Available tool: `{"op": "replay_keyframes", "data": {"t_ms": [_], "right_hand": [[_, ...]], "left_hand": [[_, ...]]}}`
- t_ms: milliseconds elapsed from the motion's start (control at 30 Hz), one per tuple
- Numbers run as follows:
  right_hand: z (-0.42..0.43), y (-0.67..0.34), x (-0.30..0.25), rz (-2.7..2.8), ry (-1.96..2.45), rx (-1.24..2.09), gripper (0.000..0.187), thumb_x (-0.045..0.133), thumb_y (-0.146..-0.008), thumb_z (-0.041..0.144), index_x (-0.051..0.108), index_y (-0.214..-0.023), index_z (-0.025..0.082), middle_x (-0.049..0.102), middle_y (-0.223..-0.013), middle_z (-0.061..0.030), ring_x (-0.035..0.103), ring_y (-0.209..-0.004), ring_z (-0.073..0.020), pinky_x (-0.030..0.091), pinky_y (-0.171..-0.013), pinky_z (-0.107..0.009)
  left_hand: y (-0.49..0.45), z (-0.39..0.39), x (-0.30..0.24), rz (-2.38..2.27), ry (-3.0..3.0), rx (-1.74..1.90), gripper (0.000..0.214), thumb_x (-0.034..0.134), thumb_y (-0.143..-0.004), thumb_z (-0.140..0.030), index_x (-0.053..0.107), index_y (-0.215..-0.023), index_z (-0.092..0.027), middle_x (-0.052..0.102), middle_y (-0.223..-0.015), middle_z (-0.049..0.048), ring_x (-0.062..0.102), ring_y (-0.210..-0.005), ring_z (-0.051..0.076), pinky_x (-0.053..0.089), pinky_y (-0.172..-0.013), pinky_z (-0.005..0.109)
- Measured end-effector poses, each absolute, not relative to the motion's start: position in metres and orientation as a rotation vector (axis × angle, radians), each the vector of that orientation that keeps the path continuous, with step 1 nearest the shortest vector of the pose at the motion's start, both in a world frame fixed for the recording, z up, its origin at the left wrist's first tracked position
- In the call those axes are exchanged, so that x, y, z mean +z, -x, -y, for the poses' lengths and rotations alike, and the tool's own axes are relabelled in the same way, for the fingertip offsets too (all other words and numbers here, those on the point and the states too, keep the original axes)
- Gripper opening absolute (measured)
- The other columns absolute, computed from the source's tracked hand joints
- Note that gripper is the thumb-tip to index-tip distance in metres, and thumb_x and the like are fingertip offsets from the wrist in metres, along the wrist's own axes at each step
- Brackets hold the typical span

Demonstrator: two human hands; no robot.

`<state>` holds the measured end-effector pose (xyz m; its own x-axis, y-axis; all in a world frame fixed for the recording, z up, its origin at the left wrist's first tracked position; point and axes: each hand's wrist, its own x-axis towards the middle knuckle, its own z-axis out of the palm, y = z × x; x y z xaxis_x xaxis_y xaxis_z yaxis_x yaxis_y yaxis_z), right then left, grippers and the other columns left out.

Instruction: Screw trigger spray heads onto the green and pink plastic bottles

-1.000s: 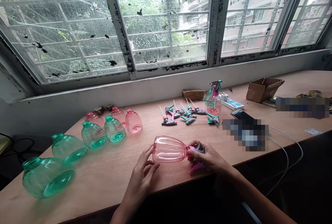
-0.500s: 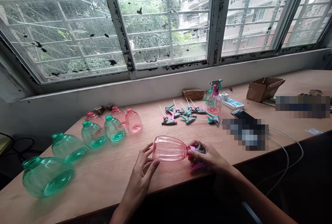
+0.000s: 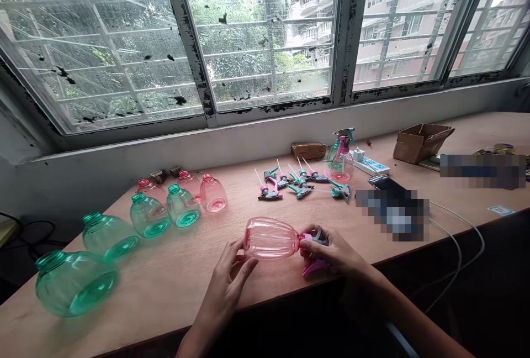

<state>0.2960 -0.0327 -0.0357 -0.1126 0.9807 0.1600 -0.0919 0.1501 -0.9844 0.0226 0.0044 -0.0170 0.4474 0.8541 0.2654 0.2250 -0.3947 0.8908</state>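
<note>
1. The right hand [image 3: 342, 250] reaches in from the lower right of the frame, forearm slanting up and leftward, fingers bent; its grip is closed on a pink-and-grey plastic spray head [image 3: 321, 236].
2. The spray head sits at the neck of a translucent pink, ribbed plastic bottle [image 3: 271, 238], which lies sideways in the lower centre, neck to the right.
3. The left hand [image 3: 227, 275] rises from the bottom edge, left of centre, fingers curved at the bottle's base, thumb spread below; whether its grip presses on the bottle cannot be told.
4. Both hands are at the near edge of a brown wooden desk [image 3: 174, 280].
5. Translucent green, rounded plastic bottles [image 3: 78, 283] stand at left.
</note>
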Motion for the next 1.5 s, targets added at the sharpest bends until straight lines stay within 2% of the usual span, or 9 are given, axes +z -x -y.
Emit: {"op": "replay_keyframes", "data": {"t_ms": [133,300,367,467,600,733,967,1200,1500], "right_hand": [[0.034,-0.295,-0.036,1.297,0.961,1.199,0.030,0.073,-0.088,0.042,0.064,-0.095,0.014,0.072,-0.072,-0.0015,0.067,-0.064,-0.0141,0.054,-0.061,-0.024],[0.035,-0.294,-0.035,1.316,0.963,1.205,0.030,0.074,-0.087,0.042,0.064,-0.095,0.015,0.070,-0.073,-0.0004,0.066,-0.064,-0.0139,0.055,-0.061,-0.026],[0.035,-0.294,-0.035,1.322,0.959,1.206,0.030,0.074,-0.087,0.042,0.065,-0.094,0.015,0.070,-0.073,-0.0006,0.066,-0.063,-0.0140,0.055,-0.060,-0.026],[0.035,-0.294,-0.035,1.317,0.953,1.208,0.030,0.073,-0.088,0.043,0.064,-0.094,0.015,0.070,-0.071,-0.0007,0.066,-0.062,-0.0137,0.054,-0.059,-0.024],[0.035,-0.295,-0.036,1.320,0.955,1.218,0.030,0.074,-0.087,0.042,0.064,-0.093,0.014,0.071,-0.072,-0.0012,0.067,-0.062,-0.0139,0.054,-0.059,-0.024],[0.034,-0.295,-0.037,1.311,0.959,1.219,0.032,0.074,-0.086,0.044,0.064,-0.093,0.015,0.072,-0.071,-0.0015,0.068,-0.061,-0.0149,0.054,-0.058,-0.025],[0.033,-0.294,-0.035,1.292,0.996,1.196,0.035,0.074,-0.085,0.048,0.063,-0.094,0.016,0.072,-0.076,-0.0029,0.069,-0.064,-0.0167,0.055,-0.060,-0.027],[0.034,-0.293,-0.036,1.252,0.959,1.225,0.036,0.076,-0.084,0.047,0.062,-0.095,0.016,0.072,-0.080,-0.0032,0.069,-0.064,-0.0164,0.059,-0.059,-0.028],[0.034,-0.292,-0.033,1.216,0.963,1.185,0.037,0.076,-0.083,0.048,0.063,-0.096,0.016,0.070,-0.074,-0.0021,0.068,-0.069,-0.0182,0.064,-0.062,-0.033]], "left_hand": [[-0.022,-0.005,-0.020,-0.972,-1.928,0.954,0.043,0.065,-0.091,-0.037,0.055,-0.133,-0.031,0.054,-0.131,0.0046,0.067,-0.105,0.023,0.054,-0.100,0.040],[-0.025,-0.006,-0.026,-0.881,-1.810,0.998,0.050,0.063,-0.092,-0.033,0.045,-0.139,-0.035,0.035,-0.155,0.0034,0.054,-0.131,0.027,0.047,-0.110,0.040],[-0.025,-0.005,-0.025,-0.853,-1.737,0.982,0.046,0.063,-0.093,-0.035,0.046,-0.136,-0.031,0.040,-0.153,0.0050,0.050,-0.136,0.027,0.045,-0.113,0.041],[-0.026,-0.004,-0.022,-0.853,-1.693,0.936,0.044,0.063,-0.093,-0.038,0.047,-0.132,-0.026,0.055,-0.139,0.0079,0.055,-0.131,0.027,0.045,-0.112,0.043],[-0.025,-0.001,-0.015,-0.907,-1.714,0.908,0.046,0.062,-0.094,-0.040,0.045,-0.133,-0.022,0.061,-0.132,0.0107,0.063,-0.120,0.027,0.048,-0.107,0.044],[-0.026,0.001,-0.010,-0.946,-1.758,0.889,0.036,0.061,-0.094,-0.042,0.052,-0.122,-0.020,0.067,-0.122,0.0109,0.065,-0.115,0.028,0.050,-0.103,0.042],[-0.027,-0.001,-0.010,-0.995,-1.902,0.872,0.044,0.058,-0.094,-0.045,0.052,-0.132,-0.022,0.063,-0.124,0.0109,0.064,-0.113,0.029,0.048,-0.104,0.046],[-0.027,0.000,-0.006,-0.969,-1.872,0.941,0.033,0.053,-0.098,-0.042,0.059,-0.123,-0.022,0.067,-0.120,0.0089,0.064,-0.114,0.028,0.049,-0.101,0.041],[-0.027,-0.001,-0.008,-0.959,-1.924,0.933,0.033,0.058,-0.096,-0.038,0.061,-0.127,-0.027,0.063,-0.112,0.0047,0.066,-0.106,0.024,0.052,-0.099,0.038]]}}
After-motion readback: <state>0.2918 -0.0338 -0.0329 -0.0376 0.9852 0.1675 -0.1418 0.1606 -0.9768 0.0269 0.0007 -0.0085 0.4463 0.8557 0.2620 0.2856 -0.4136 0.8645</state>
